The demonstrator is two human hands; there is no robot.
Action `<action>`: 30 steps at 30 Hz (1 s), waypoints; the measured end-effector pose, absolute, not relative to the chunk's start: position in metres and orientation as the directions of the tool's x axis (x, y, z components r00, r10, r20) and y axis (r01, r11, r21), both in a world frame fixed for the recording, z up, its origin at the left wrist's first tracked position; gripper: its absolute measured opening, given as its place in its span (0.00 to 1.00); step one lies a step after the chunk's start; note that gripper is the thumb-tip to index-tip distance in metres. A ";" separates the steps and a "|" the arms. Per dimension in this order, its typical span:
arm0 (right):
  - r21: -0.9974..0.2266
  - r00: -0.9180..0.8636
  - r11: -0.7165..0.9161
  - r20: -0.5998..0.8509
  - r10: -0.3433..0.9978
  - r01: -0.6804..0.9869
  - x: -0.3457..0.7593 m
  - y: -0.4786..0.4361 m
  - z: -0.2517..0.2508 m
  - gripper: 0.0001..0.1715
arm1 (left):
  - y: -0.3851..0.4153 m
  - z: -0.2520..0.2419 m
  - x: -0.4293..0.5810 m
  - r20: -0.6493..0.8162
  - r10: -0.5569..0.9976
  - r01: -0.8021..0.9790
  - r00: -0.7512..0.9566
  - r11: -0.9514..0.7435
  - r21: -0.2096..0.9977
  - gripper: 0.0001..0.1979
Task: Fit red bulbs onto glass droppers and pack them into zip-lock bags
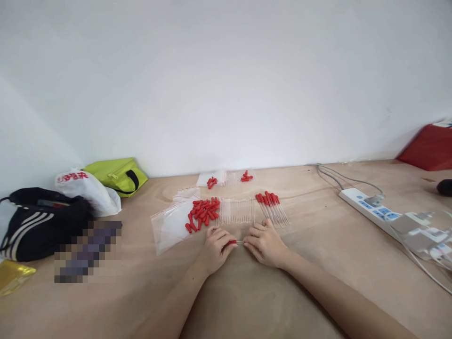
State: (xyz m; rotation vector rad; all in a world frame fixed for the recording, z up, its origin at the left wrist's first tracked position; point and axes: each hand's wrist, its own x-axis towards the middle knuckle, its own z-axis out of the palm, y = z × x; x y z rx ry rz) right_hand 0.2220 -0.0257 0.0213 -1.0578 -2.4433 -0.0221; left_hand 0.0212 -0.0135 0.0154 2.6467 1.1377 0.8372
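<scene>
My left hand [216, 247] pinches a red rubber dropper bulb [231, 242]. Facing it, my right hand [264, 243] grips a thin glass dropper tube [240, 243], whose end meets the bulb's mouth; how deep it sits inside I cannot tell. Just beyond my left hand, loose red bulbs [203, 214] lie in a pile on a clear zip bag [169, 225]. A row of bare glass tubes [237, 211] lies side by side in the middle. Right of them are several droppers [271, 207] with red bulbs on their upper ends.
Farther back, small bags hold a few red bulbs [212, 182]. Black [42, 223], white [88, 190] and lime-green [116, 174] bags stand left. A white power strip [363, 205] with chargers and cables lies right, a red object [429, 148] beyond. A wall closes off the table's back.
</scene>
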 end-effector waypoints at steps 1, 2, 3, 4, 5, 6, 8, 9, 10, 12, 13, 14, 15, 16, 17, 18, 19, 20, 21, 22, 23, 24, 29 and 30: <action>-0.159 -0.587 0.695 0.425 0.689 0.701 0.224 -0.025 0.022 0.13 | -0.013 0.014 0.020 0.462 0.711 0.641 0.530 -0.692 0.331 0.07; -0.158 -0.570 0.676 0.422 0.705 0.719 0.226 -0.023 0.023 0.13 | -0.012 0.013 0.019 0.490 0.725 0.663 0.483 -0.669 0.335 0.09; -0.169 -0.531 0.639 0.421 0.735 0.751 0.228 -0.021 0.023 0.13 | -0.010 0.012 0.018 0.516 0.743 0.688 0.425 -0.636 0.349 0.13; -0.191 -0.463 0.576 0.424 0.778 0.795 0.231 -0.017 0.023 0.13 | -0.009 0.011 0.017 0.532 0.763 0.710 0.368 -0.600 0.370 0.16; -0.222 -0.364 0.487 0.428 0.827 0.845 0.233 -0.013 0.022 0.14 | -0.009 0.010 0.017 0.530 0.782 0.723 0.328 -0.569 0.392 0.17; -0.257 -0.245 0.378 0.430 0.869 0.890 0.235 -0.008 0.022 0.15 | -0.008 0.008 0.016 0.514 0.799 0.729 0.312 -0.549 0.409 0.17; -0.316 -0.008 0.154 0.419 0.908 0.936 0.238 0.004 0.021 0.16 | -0.007 0.006 0.017 0.469 0.818 0.734 0.333 -0.537 0.416 0.14; -0.332 0.080 0.066 0.408 0.909 0.941 0.238 0.010 0.020 0.16 | -0.007 0.006 0.017 0.447 0.822 0.736 0.354 -0.539 0.409 0.13; -0.339 0.143 0.000 0.396 0.907 0.941 0.238 0.016 0.020 0.15 | -0.007 0.005 0.018 0.431 0.823 0.740 0.370 -0.541 0.399 0.12; -0.333 0.215 -0.086 0.372 0.903 0.939 0.236 0.025 0.019 0.15 | -0.008 0.005 0.019 0.416 0.824 0.745 0.384 -0.543 0.387 0.10; -0.325 0.237 -0.116 0.360 0.902 0.938 0.234 0.029 0.018 0.14 | -0.008 0.005 0.019 0.413 0.824 0.746 0.387 -0.543 0.385 0.10; -0.316 0.251 -0.139 0.349 0.903 0.939 0.232 0.032 0.017 0.14 | -0.008 0.005 0.019 0.411 0.825 0.747 0.389 -0.543 0.383 0.09; -0.306 0.260 -0.155 0.339 0.904 0.939 0.230 0.034 0.017 0.14 | -0.008 0.004 0.019 0.411 0.824 0.749 0.389 -0.543 0.380 0.09; -0.295 0.264 -0.166 0.332 0.906 0.941 0.228 0.035 0.016 0.13 | -0.008 0.004 0.019 0.411 0.824 0.751 0.389 -0.543 0.376 0.08; -0.285 0.263 -0.171 0.326 0.908 0.943 0.227 0.036 0.016 0.13 | -0.008 0.004 0.018 0.412 0.823 0.753 0.391 -0.543 0.371 0.08; -0.277 0.260 -0.172 0.322 0.910 0.945 0.226 0.037 0.016 0.13 | -0.008 0.004 0.018 0.411 0.823 0.755 0.392 -0.543 0.367 0.07; -0.272 0.256 -0.170 0.319 0.913 0.947 0.225 0.037 0.016 0.13 | -0.008 0.004 0.018 0.411 0.822 0.756 0.393 -0.544 0.364 0.07; -0.271 0.250 -0.166 0.316 0.915 0.948 0.224 0.038 0.015 0.13 | -0.008 0.004 0.018 0.411 0.822 0.757 0.395 -0.544 0.362 0.06; -0.272 0.245 -0.161 0.313 0.918 0.949 0.224 0.038 0.015 0.13 | -0.008 0.005 0.018 0.411 0.821 0.756 0.397 -0.546 0.361 0.06; -0.275 0.241 -0.156 0.309 0.920 0.949 0.224 0.038 0.015 0.14 | -0.008 0.005 0.019 0.411 0.820 0.756 0.399 -0.547 0.359 0.06; -0.280 0.238 -0.153 0.303 0.923 0.948 0.224 0.038 0.015 0.14 | -0.008 0.006 0.019 0.411 0.819 0.757 0.399 -0.548 0.356 0.06; -0.286 0.238 -0.152 0.296 0.925 0.946 0.224 0.038 0.016 0.14 | -0.008 0.006 0.019 0.412 0.819 0.758 0.400 -0.548 0.354 0.05; -0.317 0.251 -0.169 0.240 0.938 0.933 0.222 0.038 0.017 0.15 | -0.008 0.008 0.019 0.410 0.816 0.757 0.408 -0.554 0.348 0.05; -0.317 0.250 -0.174 0.219 0.943 0.932 0.221 0.038 0.018 0.15 | -0.008 0.008 0.019 0.410 0.815 0.757 0.409 -0.554 0.346 0.05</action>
